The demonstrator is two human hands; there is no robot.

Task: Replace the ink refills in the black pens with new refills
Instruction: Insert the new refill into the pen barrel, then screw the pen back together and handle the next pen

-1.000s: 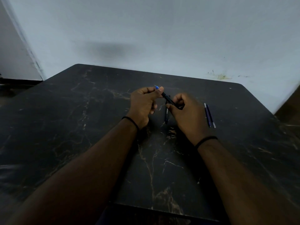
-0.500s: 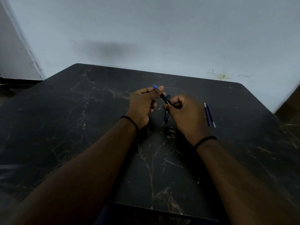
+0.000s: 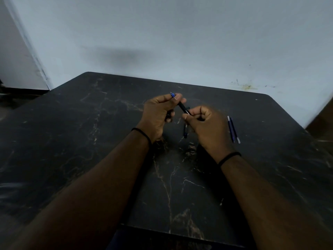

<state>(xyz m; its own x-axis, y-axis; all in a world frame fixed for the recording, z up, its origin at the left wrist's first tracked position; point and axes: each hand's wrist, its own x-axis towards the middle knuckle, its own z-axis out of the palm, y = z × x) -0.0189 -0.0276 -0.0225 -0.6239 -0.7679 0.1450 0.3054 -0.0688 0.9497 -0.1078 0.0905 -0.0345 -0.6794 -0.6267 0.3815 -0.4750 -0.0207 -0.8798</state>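
We held one black pen (image 3: pixel 183 107) above the dark marble table (image 3: pixel 90 141), our left hand (image 3: pixel 158 112) pinching its blue-tipped end and our right hand (image 3: pixel 207 123) closed on the other end. We judged this the twisting-apart or closing step; next we would need opposite turns along the barrel. We counted a second pen (image 3: pixel 185 131) lying beneath our hands and two refills (image 3: pixel 233 129) side by side, right.

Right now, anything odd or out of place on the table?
Nothing stands out. Both hands, left hand and right hand, hold a black pen; another pen lies below them, two refills rest side by side at right. The wall stain is off-table.
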